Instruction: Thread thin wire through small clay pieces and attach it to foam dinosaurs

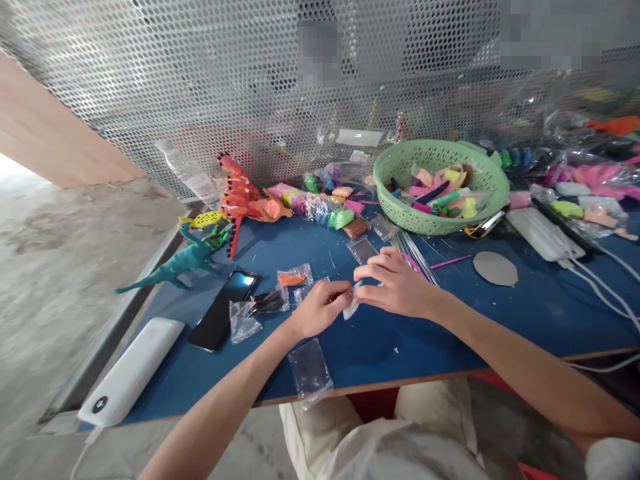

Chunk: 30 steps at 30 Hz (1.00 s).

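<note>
My left hand (320,308) and my right hand (395,283) meet over the blue table (500,320), both pinching a small clear plastic bag (353,303) between their fingertips. The bag hangs just above the tabletop; I cannot make out what is inside it. More small clear bags lie around: one with orange clay (294,277), one with dark clay (267,301), an empty one (309,370) at the table's front edge.
A green basket (400,167) of coloured clay pieces stands at the back. Clay dinosaurs, teal (175,263), yellow (205,219) and orange (240,197), stand at left. A phone (223,310), white power banks (130,380) (543,233), thin metal rods (417,257) and a grey disc (495,268) lie about.
</note>
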Motion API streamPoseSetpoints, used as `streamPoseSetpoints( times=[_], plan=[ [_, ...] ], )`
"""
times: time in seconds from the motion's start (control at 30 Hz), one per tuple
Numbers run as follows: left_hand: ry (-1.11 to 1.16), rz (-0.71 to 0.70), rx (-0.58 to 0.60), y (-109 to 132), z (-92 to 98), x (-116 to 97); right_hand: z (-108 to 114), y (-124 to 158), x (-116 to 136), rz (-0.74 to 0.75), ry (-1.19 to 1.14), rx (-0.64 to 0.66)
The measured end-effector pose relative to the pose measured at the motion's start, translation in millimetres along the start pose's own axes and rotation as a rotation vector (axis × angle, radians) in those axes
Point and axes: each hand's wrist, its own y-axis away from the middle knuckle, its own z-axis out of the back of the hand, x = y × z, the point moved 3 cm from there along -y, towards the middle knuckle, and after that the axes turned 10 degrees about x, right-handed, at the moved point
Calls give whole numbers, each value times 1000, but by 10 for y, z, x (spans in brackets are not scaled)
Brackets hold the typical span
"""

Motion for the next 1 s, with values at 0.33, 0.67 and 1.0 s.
streamPoseSetpoints(
  times=[0.33, 0.67, 1.0],
  plan=[
    [-266, -15, -252, 17, 33, -42, 109, -64, 4, 27, 129, 76],
    [36, -5, -165, 26, 25, -25, 233, -140, -60, 98, 89, 31],
    [314, -84, -31, 40, -24, 43, 185, -245, -40, 150, 54, 100]
  ],
)
